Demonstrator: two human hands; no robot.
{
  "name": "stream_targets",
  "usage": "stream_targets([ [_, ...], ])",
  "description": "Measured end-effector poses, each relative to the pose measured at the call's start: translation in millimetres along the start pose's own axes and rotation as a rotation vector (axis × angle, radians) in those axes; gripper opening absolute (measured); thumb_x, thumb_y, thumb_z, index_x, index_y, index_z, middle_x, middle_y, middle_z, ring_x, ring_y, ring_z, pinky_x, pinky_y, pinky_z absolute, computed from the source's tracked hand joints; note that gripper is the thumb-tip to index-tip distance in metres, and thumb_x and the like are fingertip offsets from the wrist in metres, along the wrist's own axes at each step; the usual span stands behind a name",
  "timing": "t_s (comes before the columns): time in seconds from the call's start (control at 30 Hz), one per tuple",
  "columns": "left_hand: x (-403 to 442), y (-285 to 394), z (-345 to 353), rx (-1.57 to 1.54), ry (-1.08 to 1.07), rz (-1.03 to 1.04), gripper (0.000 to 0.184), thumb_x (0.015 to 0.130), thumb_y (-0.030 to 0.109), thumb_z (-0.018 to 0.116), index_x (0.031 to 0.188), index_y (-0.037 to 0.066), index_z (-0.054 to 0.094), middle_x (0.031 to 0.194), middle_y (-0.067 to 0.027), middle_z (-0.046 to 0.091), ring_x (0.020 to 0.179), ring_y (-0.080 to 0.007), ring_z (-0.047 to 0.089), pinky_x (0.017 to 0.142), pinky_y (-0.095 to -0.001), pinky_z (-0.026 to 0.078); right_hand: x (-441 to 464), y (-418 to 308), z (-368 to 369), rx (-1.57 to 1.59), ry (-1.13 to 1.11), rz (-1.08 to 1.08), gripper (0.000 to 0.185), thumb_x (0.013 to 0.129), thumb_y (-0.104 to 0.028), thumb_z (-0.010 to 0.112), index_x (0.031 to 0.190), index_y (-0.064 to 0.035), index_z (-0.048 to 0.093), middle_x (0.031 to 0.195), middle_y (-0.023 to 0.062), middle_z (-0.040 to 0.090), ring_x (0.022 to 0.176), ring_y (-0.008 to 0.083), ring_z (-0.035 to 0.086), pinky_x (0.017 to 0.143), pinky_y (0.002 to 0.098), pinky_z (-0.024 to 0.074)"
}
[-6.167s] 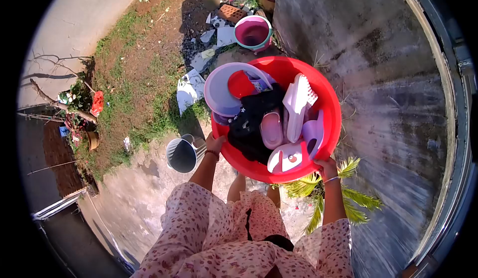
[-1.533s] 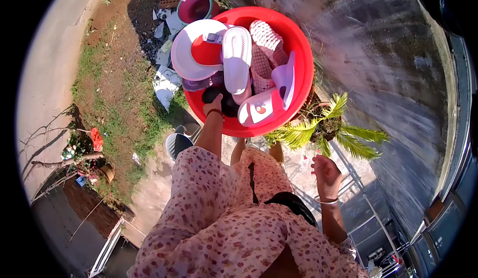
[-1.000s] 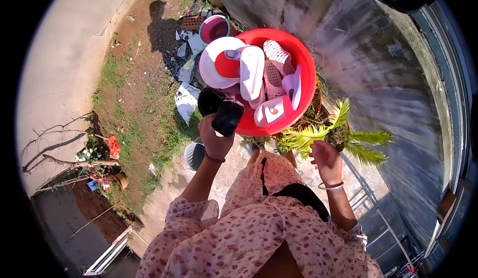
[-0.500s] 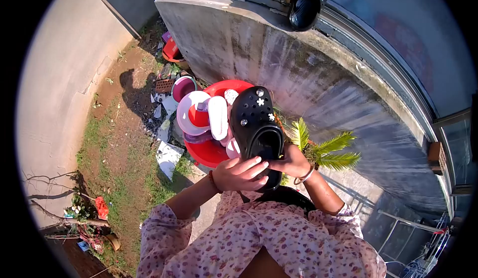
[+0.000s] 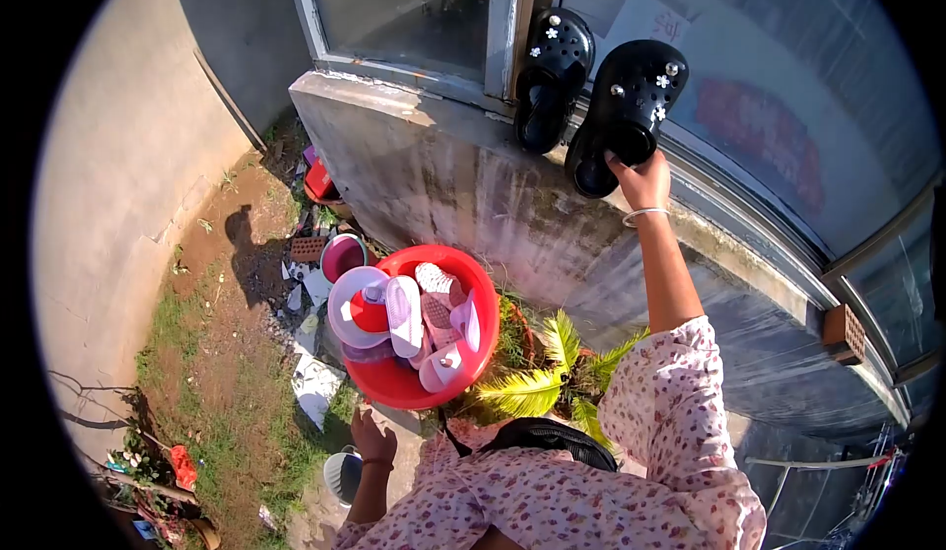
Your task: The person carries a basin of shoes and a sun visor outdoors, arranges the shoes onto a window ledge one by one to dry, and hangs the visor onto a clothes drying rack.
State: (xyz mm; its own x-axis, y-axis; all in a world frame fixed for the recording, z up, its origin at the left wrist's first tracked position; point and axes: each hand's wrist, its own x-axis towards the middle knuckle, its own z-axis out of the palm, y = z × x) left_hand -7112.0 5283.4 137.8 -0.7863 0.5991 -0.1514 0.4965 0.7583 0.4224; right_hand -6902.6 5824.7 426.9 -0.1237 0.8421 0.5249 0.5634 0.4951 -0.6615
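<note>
A black clog (image 5: 631, 92) with flower and round charms stands toe-up at the window ledge. My right hand (image 5: 645, 183) grips it at the heel opening, thumb inside. Just left of it, the matching black clog (image 5: 560, 52) leans upright against the window frame. My left hand (image 5: 373, 440) hangs low, holding nothing, its fingers apart. Above that hand sits a red basin (image 5: 475, 279) with pale shoes, a white bowl (image 5: 340, 331) and a white-soled shoe (image 5: 403, 315) in it.
A concrete wall (image 5: 434, 171) runs below the ledge (image 5: 370, 100). A potted palm (image 5: 557, 353) grows right of the basin. A brick (image 5: 844, 333) lies farther along the ledge. Near my left hand stands a white bucket (image 5: 340, 476); rubble and a pink-lined bucket (image 5: 343, 256) lie beyond.
My right hand has carried the clog from in front of my body up to the ledge beside the other one. My left hand has let go of it and dropped to the lower left.
</note>
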Motion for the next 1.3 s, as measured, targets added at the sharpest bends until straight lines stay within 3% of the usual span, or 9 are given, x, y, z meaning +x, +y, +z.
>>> stream_targets([
  [0.23, -73, -108, 32, 0.190, -0.277, -0.560, 0.038, 0.064, 0.015, 0.066, 0.098, -0.002, 0.059, 0.105, -0.0239, 0.056, 0.102, -0.0373, 0.054, 0.093, -0.0399, 0.043, 34, 35, 30, -0.244, 0.112, 0.008, 0.039, 0.063, -0.032, 0.077, 0.085, -0.0004, 0.068, 0.082, 0.0187, 0.065, 0.082, 0.0336, 0.062, 0.075, 0.0426, 0.0481],
  [0.43, -102, -130, 40, 0.205, -0.271, -0.712, 0.029, 0.065, 0.013, 0.064, 0.091, 0.000, 0.063, 0.096, -0.0233, 0.059, 0.094, -0.0364, 0.058, 0.087, -0.0386, 0.047, 32, 32, 40, -0.255, 0.143, 0.058, 0.048, 0.062, -0.036, 0.078, 0.090, 0.0001, 0.064, 0.089, 0.0189, 0.064, 0.088, 0.0353, 0.061, 0.078, 0.0407, 0.0487],
  [0.6, -81, -123, 44, 0.118, -0.130, -0.506, 0.030, 0.066, 0.015, 0.064, 0.093, 0.001, 0.062, 0.099, -0.0178, 0.060, 0.102, -0.0336, 0.053, 0.087, -0.0399, 0.044, 20, 26, 43, -0.115, 0.080, 0.030, 0.056, 0.061, -0.042, 0.079, 0.095, 0.0008, 0.064, 0.094, 0.0158, 0.067, 0.090, 0.0307, 0.064, 0.082, 0.0356, 0.0474],
  [0.77, -19, -87, 41, -0.081, 0.081, -0.218, 0.029, 0.067, 0.006, 0.062, 0.096, 0.004, 0.059, 0.100, -0.0170, 0.059, 0.096, -0.0357, 0.056, 0.085, -0.0427, 0.045, -6, 49, 52, -0.089, 0.178, 0.053, 0.083, 0.067, -0.048, 0.077, 0.121, 0.0091, 0.051, 0.111, 0.0160, 0.061, 0.099, 0.0236, 0.060, 0.087, 0.0311, 0.0458],
  [0.87, 31, -65, 58, -0.146, 0.046, -0.123, 0.029, 0.073, 0.008, 0.062, 0.101, 0.005, 0.059, 0.104, -0.0164, 0.060, 0.097, -0.0331, 0.057, 0.082, -0.0401, 0.048, -64, 27, 52, 0.067, 0.228, 0.060, 0.062, 0.077, -0.034, 0.075, 0.120, 0.0049, 0.054, 0.113, 0.0152, 0.060, 0.100, 0.0189, 0.058, 0.085, 0.0282, 0.0465],
  [0.93, 63, -46, 79, -0.420, -0.079, -0.214, 0.030, 0.075, 0.008, 0.061, 0.104, 0.003, 0.060, 0.100, -0.0163, 0.062, 0.091, -0.0276, 0.062, 0.074, -0.0349, 0.051, -113, 27, 63, 0.160, 0.133, 0.040, 0.046, 0.080, -0.021, 0.072, 0.116, 0.0035, 0.056, 0.111, 0.0135, 0.060, 0.094, 0.0149, 0.058, 0.079, 0.0260, 0.0477],
  [1.0, 88, -42, 114, -0.501, -0.132, -0.205, 0.026, 0.080, 0.005, 0.061, 0.105, 0.000, 0.059, 0.100, -0.0115, 0.065, 0.090, -0.0204, 0.064, 0.081, -0.0302, 0.051, -171, 30, 83, 0.188, -0.109, 0.086, 0.036, 0.081, -0.012, 0.068, 0.111, 0.0032, 0.058, 0.103, 0.0100, 0.062, 0.087, 0.0128, 0.058, 0.074, 0.0247, 0.0476],
  [1.1, 114, -13, 147, -0.484, -0.257, -0.228, 0.036, 0.078, 0.017, 0.068, 0.107, -0.002, 0.059, 0.100, -0.0139, 0.065, 0.091, -0.0235, 0.064, 0.083, -0.0324, 0.050, -258, 28, 127, 0.021, -0.563, 0.185, 0.035, 0.076, -0.019, 0.071, 0.104, -0.0002, 0.060, 0.088, 0.0109, 0.063, 0.067, 0.0163, 0.060, 0.062, 0.0281, 0.0492],
  [1.3, 135, 24, 158, -0.334, -0.467, -0.293, 0.036, 0.076, 0.024, 0.071, 0.101, 0.000, 0.062, 0.094, -0.0151, 0.066, 0.086, -0.0258, 0.064, 0.077, -0.0344, 0.050, -372, 27, 188, -0.008, -0.975, 0.001, 0.036, 0.074, -0.023, 0.067, 0.104, -0.0039, 0.057, 0.096, 0.0147, 0.062, 0.088, 0.0308, 0.061, 0.076, 0.0409, 0.0494],
])
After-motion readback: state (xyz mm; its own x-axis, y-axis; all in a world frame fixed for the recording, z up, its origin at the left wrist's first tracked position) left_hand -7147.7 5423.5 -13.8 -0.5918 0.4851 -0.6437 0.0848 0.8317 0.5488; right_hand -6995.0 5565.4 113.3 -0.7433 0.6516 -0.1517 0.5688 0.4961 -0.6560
